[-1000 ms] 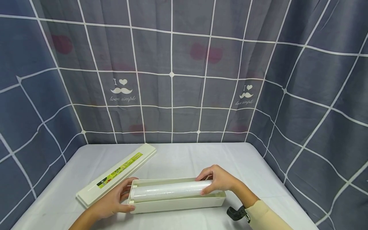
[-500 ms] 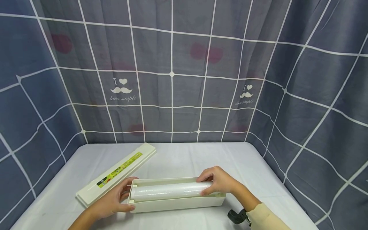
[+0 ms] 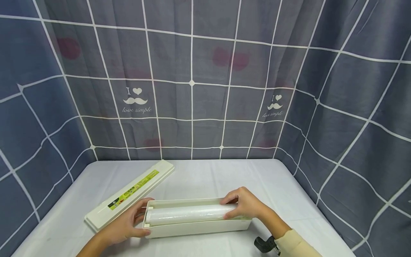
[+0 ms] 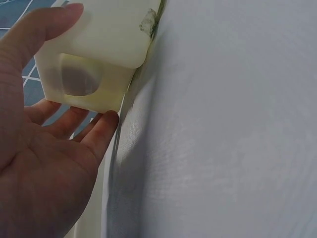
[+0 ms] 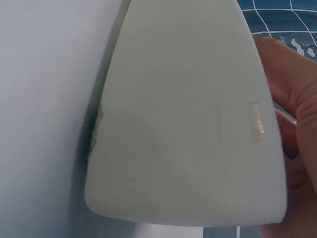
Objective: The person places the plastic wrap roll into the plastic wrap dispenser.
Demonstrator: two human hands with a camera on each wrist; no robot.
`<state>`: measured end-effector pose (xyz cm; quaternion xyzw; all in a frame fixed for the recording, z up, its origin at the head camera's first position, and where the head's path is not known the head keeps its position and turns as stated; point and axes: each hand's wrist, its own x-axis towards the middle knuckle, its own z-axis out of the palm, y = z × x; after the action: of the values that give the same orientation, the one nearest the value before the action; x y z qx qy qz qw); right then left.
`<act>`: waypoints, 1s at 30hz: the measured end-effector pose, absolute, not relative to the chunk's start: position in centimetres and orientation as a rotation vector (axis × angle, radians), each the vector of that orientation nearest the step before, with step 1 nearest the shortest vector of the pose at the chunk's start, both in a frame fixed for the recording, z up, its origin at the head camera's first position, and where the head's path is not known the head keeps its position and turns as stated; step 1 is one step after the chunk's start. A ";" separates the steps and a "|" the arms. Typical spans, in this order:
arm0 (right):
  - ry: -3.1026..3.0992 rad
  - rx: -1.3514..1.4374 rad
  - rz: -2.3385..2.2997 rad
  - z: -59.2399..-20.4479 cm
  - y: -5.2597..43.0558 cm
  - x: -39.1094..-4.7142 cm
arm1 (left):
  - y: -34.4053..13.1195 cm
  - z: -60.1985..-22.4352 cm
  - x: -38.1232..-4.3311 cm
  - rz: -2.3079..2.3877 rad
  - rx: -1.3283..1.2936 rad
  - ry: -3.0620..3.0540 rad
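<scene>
A long pale-cream box point(image 3: 199, 228) lies uncovered on the table, with a glossy roll of cling film point(image 3: 189, 214) inside it. At the box's left end, my left hand point(image 3: 123, 225) grips it, thumb on the front wall and fingers at the back. The left wrist view shows that hand point(image 4: 54, 163) around the end wall with its rounded cut-out. Near the other end my right hand point(image 3: 247, 205) holds the roll from above, between thumb and fingers. In the right wrist view the box's outer wall point(image 5: 183, 124) hides most of the grip.
The matching long lid point(image 3: 130, 194), with a green-yellow label, lies slanted behind and left of the box. A white cloth covers the table point(image 3: 289, 200). Grey-blue checked curtains point(image 3: 205, 103) stand round the back and sides. A black wrist device point(image 3: 264, 245) sits below my right sleeve.
My right hand and the roll's right end have sunk slightly, a very small movement. The left hand, the box and the lid stay where they were.
</scene>
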<state>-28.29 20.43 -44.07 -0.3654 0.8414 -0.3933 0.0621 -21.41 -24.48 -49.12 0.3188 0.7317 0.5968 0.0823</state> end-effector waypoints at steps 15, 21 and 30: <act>2.577 -1.113 -1.159 -44.6 20.6 -28.2 | -24.6 -49.2 -21.6 1.788 0.927 2.194; 2.592 -1.105 -1.147 -44.6 20.6 -28.1 | -24.6 -49.2 -21.4 1.780 0.923 2.207; 2.636 -1.121 -1.133 -44.8 20.7 -27.8 | -24.6 -49.3 -21.4 1.792 0.945 2.203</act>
<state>-27.81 20.70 -44.77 -0.3639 0.8553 -0.3675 0.0308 -21.43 -24.56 -49.28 0.3149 0.7340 0.5971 0.0741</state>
